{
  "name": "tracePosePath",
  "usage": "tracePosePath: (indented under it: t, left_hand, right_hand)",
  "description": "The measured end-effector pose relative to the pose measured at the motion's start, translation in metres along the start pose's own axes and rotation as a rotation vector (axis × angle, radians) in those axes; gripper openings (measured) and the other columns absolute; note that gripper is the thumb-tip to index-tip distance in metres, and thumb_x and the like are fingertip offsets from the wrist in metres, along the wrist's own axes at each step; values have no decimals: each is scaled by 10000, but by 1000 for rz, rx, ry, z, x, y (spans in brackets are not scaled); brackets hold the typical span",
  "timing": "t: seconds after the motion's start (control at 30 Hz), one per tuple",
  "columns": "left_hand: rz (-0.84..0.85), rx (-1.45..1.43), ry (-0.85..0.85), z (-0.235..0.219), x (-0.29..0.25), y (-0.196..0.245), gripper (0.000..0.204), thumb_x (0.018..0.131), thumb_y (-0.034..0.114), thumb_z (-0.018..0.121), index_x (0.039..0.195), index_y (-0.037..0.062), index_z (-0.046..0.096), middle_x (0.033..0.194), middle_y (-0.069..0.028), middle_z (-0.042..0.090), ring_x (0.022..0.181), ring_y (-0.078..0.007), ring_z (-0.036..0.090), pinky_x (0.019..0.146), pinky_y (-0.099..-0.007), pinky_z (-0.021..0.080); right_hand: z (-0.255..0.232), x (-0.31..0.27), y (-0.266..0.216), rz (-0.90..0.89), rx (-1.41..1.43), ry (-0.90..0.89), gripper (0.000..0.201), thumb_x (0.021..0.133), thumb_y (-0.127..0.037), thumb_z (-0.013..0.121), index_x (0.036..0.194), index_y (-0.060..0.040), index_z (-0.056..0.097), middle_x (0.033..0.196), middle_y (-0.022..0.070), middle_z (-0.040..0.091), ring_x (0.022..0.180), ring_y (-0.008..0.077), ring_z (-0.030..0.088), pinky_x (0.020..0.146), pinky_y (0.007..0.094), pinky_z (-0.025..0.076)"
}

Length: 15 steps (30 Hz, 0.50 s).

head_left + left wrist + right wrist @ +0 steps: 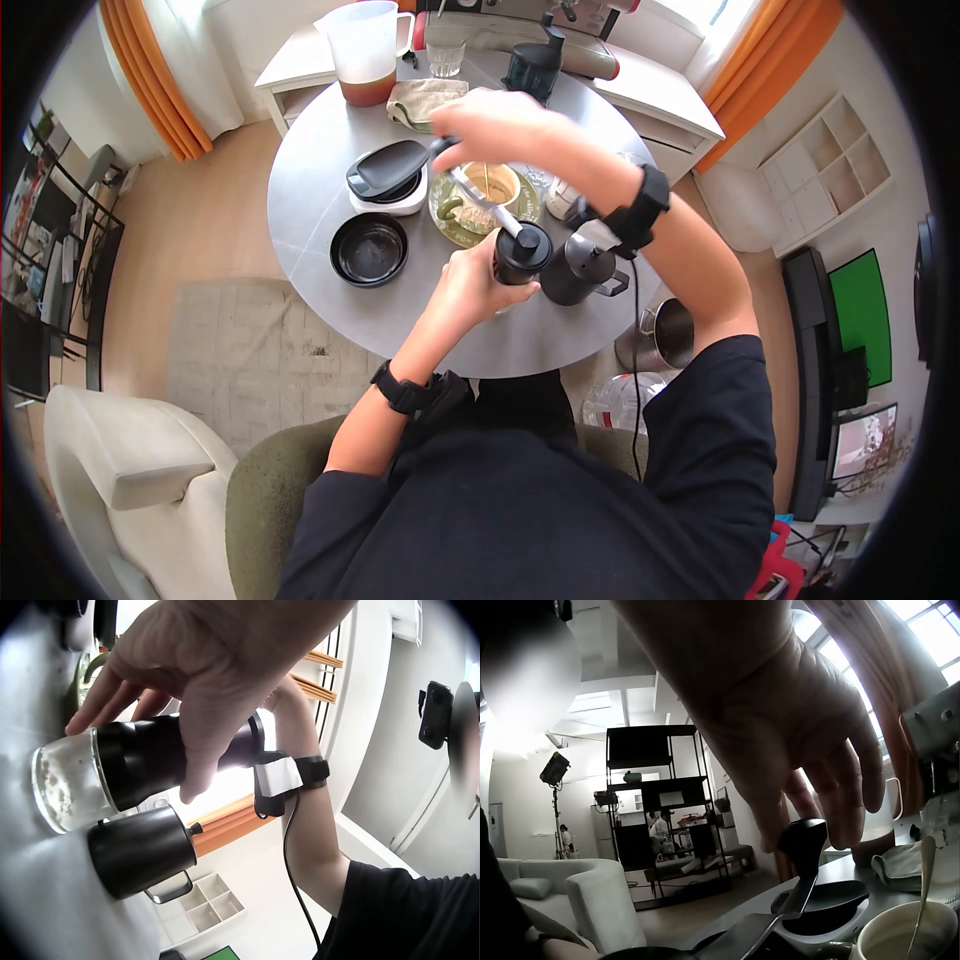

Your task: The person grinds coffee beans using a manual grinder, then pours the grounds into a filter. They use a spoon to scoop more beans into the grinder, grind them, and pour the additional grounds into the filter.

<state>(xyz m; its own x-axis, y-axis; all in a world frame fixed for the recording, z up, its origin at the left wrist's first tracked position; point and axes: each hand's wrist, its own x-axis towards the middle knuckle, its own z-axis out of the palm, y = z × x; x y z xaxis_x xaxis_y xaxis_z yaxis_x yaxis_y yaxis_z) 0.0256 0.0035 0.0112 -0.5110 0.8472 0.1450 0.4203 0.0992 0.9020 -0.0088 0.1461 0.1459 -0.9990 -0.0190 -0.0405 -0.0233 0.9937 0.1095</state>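
A black hand coffee grinder (523, 255) stands near the table's front edge, gripped round its body by my left hand (470, 280). Its clear glass base (71, 784) sits on the tabletop, with grounds inside. From the lid a grey crank (488, 205) reaches away toward the far left, ending in a black knob (804, 841). My right hand (500, 125) comes over from the right, thumb and fingers about that knob. Close to the grinder's right is a black lidded pot (575, 275). Beyond the grinder, a mug (508, 186) with a spoon stands on a green plate (470, 238).
At left are a black round dish (370, 250) and a white scale (405, 205) bearing a black scoop-shaped tray (388, 168). A pitcher (365, 60) of brown liquid, a folded cloth (425, 100) and a dark-green canister (533, 70) stand farther back. A cable (636, 350) hangs at right.
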Motion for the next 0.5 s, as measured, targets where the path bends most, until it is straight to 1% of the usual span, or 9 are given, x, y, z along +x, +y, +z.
tracePosePath:
  t: [0.07, 0.1, 0.13, 0.23, 0.27, 0.33, 0.4, 0.47, 0.5]
  left_hand:
    - [12, -41, -11, -1, 0, 1, 522, 653, 239, 852, 1072, 39, 614, 933, -125, 708, 917, -252, 686, 832, -360, 514]
    - [1, -43, -24, -3, 0, 1, 525, 649, 229, 818, 1105, 85, 601, 968, -132, 698, 953, -297, 671, 844, -381, 517]
    - [3, -43, -18, -3, 0, 2, 526, 647, 227, 819, 1104, 86, 602, 967, -130, 698, 950, -292, 673, 844, -380, 517]
    - [28, -30, 4, 0, 0, 0, 530, 638, 223, 824, 1105, 94, 607, 966, -120, 699, 937, -269, 678, 845, -373, 518]
    - [20, -43, -5, 0, 1, -1, 532, 639, 224, 824, 1107, 95, 608, 966, -120, 700, 936, -268, 678, 845, -372, 518]
    - [6, -68, -18, 0, 0, -1, 535, 639, 224, 825, 1111, 98, 610, 967, -119, 700, 934, -264, 679, 847, -371, 517]
    - [13, -81, -8, 3, 0, -4, 539, 639, 226, 825, 1118, 102, 611, 966, -116, 700, 930, -260, 680, 848, -367, 517]
    - [44, -85, 17, 3, 0, -6, 541, 639, 226, 826, 1121, 104, 613, 966, -114, 701, 932, -258, 679, 849, -366, 517]
    - [46, -66, 14, 4, 0, -6, 534, 653, 216, 829, 1121, 77, 613, 963, -115, 702, 916, -225, 676, 835, -354, 520]
  right_hand:
    - [4, -9, 37, 178, 211, -119, 397, 784, -398, 728, 987, -81, 600, 857, 115, 657, 684, 217, 667, 613, 354, 538]
    - [5, -22, 55, 216, 286, -121, 381, 787, -370, 733, 958, -62, 587, 811, 107, 650, 631, 189, 650, 579, 334, 525]
    - [8, -38, 70, 254, 359, -122, 368, 789, -342, 737, 930, -44, 573, 766, 99, 642, 579, 161, 633, 545, 314, 511]
    - [8, -98, 90, 343, 361, -135, 372, 777, -322, 760, 901, -33, 561, 664, 62, 627, 560, 141, 616, 521, 291, 470]
    - [7, -120, 89, 352, 349, -135, 375, 770, -323, 767, 896, -35, 563, 644, 53, 623, 556, 136, 610, 512, 288, 456]
    - [-4, -160, 73, 380, 385, -203, 358, 743, -293, 783, 882, -42, 568, 638, 59, 607, 555, 159, 601, 517, 305, 446]
    - [-1, -200, 55, 133, 244, -43, 350, 710, -268, 797, 873, -49, 576, 615, 68, 578, 560, 210, 591, 530, 322, 445]
    - [-19, -216, 12, 253, 296, -242, 421, 669, -287, 813, 932, -72, 565, 752, 117, 624, 721, 318, 625, 644, 381, 491]
    - [-26, -221, -8, 206, 284, -267, 412, 679, -281, 803, 931, -66, 558, 766, 113, 627, 748, 317, 629, 654, 391, 493]
